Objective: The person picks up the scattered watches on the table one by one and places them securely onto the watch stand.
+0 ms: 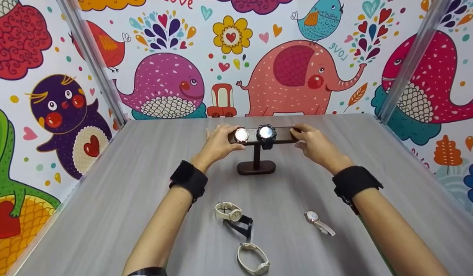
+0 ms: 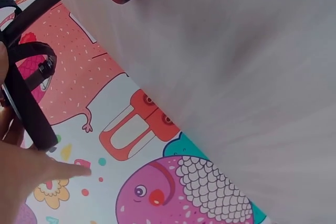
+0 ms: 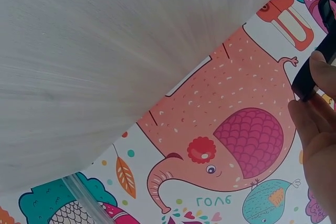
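A dark brown T-shaped watch stand (image 1: 256,157) is upright at the far middle of the table, its base showing below the bar. Two watches sit on its bar: a round-faced watch (image 1: 241,135) at the left and a chunky black watch (image 1: 266,132) near the middle. My left hand (image 1: 220,142) grips the bar's left end, thumb in front. At the right end, my right hand (image 1: 318,145) holds the bar between thumb and fingers; the right wrist view shows this bar end (image 3: 305,81) between them.
Nearer on the grey table (image 1: 144,214) lie a cream watch (image 1: 229,211) overlapping a black strap (image 1: 242,227), another cream watch (image 1: 254,260), and a pale-strapped watch (image 1: 318,222) to the right. Cartoon-printed walls (image 1: 228,57) enclose the back and sides.
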The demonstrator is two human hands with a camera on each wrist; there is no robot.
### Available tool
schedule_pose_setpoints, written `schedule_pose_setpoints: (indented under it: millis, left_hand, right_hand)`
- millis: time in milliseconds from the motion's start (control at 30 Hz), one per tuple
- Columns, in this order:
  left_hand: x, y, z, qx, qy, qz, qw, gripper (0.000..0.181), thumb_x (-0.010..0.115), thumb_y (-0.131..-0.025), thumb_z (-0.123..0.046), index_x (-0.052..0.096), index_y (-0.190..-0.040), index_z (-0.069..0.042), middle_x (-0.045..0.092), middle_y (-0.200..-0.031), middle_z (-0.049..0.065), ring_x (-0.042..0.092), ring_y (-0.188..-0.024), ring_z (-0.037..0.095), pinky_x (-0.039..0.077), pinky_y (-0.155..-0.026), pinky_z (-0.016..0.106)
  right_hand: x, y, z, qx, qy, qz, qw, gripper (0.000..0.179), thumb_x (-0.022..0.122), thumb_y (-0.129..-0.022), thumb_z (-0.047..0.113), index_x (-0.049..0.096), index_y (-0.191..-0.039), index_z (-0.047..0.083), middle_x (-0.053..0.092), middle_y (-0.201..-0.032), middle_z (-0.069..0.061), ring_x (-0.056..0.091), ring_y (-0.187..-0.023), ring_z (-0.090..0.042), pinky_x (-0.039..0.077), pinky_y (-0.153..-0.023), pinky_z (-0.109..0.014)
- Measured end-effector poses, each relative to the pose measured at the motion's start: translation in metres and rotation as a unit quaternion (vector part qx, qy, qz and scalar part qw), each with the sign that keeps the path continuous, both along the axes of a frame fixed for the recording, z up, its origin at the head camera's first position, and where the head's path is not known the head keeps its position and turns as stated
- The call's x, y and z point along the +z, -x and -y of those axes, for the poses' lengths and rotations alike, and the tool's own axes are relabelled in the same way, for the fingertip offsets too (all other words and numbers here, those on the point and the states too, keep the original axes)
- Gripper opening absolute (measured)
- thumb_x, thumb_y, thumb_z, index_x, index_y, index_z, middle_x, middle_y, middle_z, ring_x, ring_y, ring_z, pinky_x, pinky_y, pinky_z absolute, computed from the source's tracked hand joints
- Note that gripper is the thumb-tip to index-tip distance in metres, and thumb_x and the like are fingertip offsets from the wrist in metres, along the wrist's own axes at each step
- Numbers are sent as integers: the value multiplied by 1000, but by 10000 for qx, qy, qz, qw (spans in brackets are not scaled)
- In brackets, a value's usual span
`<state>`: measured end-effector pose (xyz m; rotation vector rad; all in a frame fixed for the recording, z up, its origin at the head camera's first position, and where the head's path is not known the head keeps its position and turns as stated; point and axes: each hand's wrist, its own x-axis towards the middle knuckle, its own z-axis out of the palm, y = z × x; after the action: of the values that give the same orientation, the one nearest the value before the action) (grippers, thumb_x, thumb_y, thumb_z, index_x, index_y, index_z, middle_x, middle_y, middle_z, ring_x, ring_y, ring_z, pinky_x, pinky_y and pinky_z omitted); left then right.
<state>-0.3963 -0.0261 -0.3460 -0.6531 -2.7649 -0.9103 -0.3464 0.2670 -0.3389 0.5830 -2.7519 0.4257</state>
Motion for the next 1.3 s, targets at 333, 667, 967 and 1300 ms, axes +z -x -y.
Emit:
schedule_pose_setpoints:
  millis: [333, 667, 967, 1300]
  left_hand:
    - [3, -2, -9, 28, 280, 17, 9996, 69, 83, -81, -35, 58, -141, -11, 58, -144, 13, 40, -144, 31, -1, -118, 75]
    - [4, -6, -16, 98, 597, -261, 9978, 68, 81, -82, -39, 59, -140, -10, 60, -141, 13, 40, -144, 33, 2, -117, 77]
    - [4, -7, -22, 41, 711, -257, 9971, 67, 81, -83, -35, 59, -141, -10, 59, -142, 13, 38, -145, 33, -1, -116, 78]
    - [3, -10, -26, 81, 1153, -411, 9925, 82, 78, -84, -42, 45, -150, -6, 52, -149, 15, 31, -150, 36, -1, -115, 79]
  right_hand:
    - [-1, 0, 0, 30, -70, -67, 9999, 50, 71, -89, -2, 56, -137, -3, 55, -136, -28, 62, -117, -41, 55, -99, -48]
    - [-1, 0, 4, -21, -155, -82, 9998, 51, 71, -89, -3, 55, -137, -3, 55, -137, -29, 62, -118, -42, 54, -99, -49]
    - [-1, -1, 5, -27, -75, -34, 10000, 51, 70, -88, -5, 55, -137, -3, 55, -137, -28, 63, -117, -42, 54, -98, -49]
    - [2, -1, 3, -39, -112, 50, 9999, 53, 70, -88, -5, 54, -138, -4, 53, -139, -30, 61, -120, -44, 54, -100, -50]
